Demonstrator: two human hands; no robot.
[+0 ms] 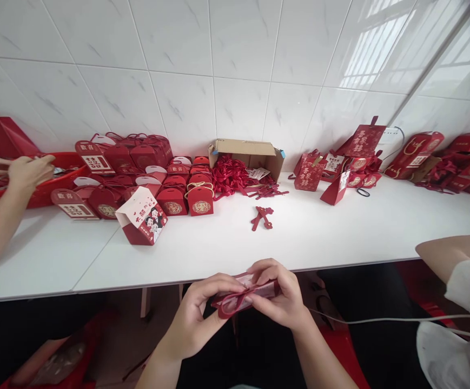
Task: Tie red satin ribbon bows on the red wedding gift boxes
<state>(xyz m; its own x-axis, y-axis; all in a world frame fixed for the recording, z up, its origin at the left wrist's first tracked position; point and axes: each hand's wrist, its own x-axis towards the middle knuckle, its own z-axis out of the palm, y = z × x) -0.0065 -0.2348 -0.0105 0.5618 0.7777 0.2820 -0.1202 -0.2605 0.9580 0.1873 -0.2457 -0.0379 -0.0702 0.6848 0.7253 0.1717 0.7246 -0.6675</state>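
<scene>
Just in front of the table's near edge, both hands grip a small dark red paper gift box (273,290) with a red ribbon (238,298) across it. My left hand (199,310) is closed on the box's left end, thumb beneath and fingers over the top. My right hand (279,297) curls over the right side, its fingertips and thumb close to the ribbon's middle. Part of the box is hidden under the fingers. Beyond it on the white table (218,246) lie a few red paper strips (262,218), crossed over each other.
Rows of red gift boxes (137,156) and a box with a cartoon couple (143,216) stand at left. A cardboard carton (246,147) spills red ribbons (230,175). More red boxes (310,170) line the right. A co-worker's hands (32,170) reach into a red basket (40,197).
</scene>
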